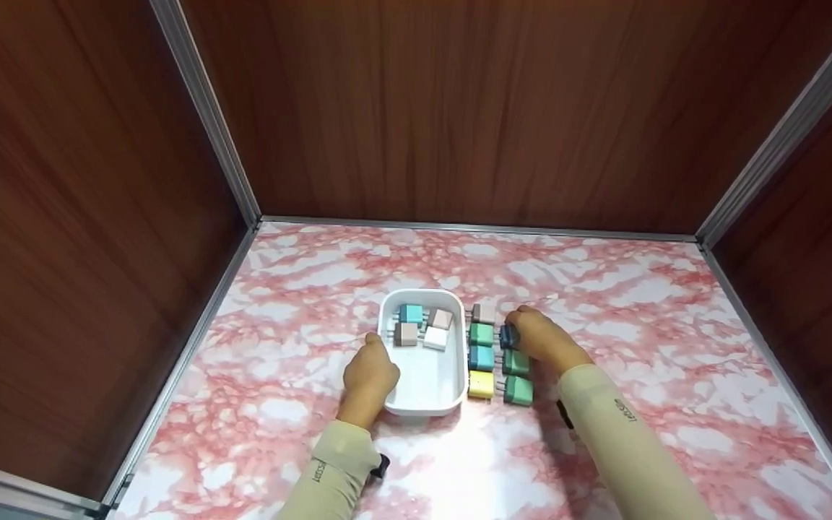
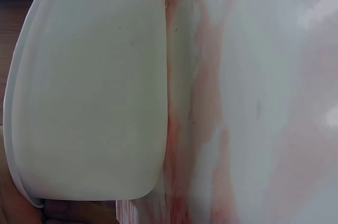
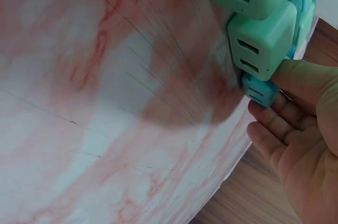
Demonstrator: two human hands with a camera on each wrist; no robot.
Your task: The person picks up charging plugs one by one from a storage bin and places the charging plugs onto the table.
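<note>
My left hand [image 1: 371, 374] grips the left rim of a white plastic container [image 1: 423, 393], thumb at the edge. In the left wrist view the container's side wall [image 2: 95, 92] fills the left, with part of the hand [image 2: 18, 205] at its lower corner. Inside sit a turquoise USB charger [image 1: 411, 313], a white one [image 1: 435, 338] and two greyish-pink ones. My right hand [image 1: 542, 338] pinches a blue USB charger [image 3: 260, 91] between thumb and fingers, at the far end of the outer column. A green charger [image 3: 264, 39] with two ports sits right beside it.
Along the container's right side, an inner column has a greyish charger [image 1: 484, 313], a green one [image 1: 481, 334], a blue one [image 1: 482, 357] and a yellow one [image 1: 481, 384]. Another green charger [image 1: 518, 391] ends the outer column. Brown panels [image 1: 459, 108] enclose the pink-marbled table [image 1: 300, 289].
</note>
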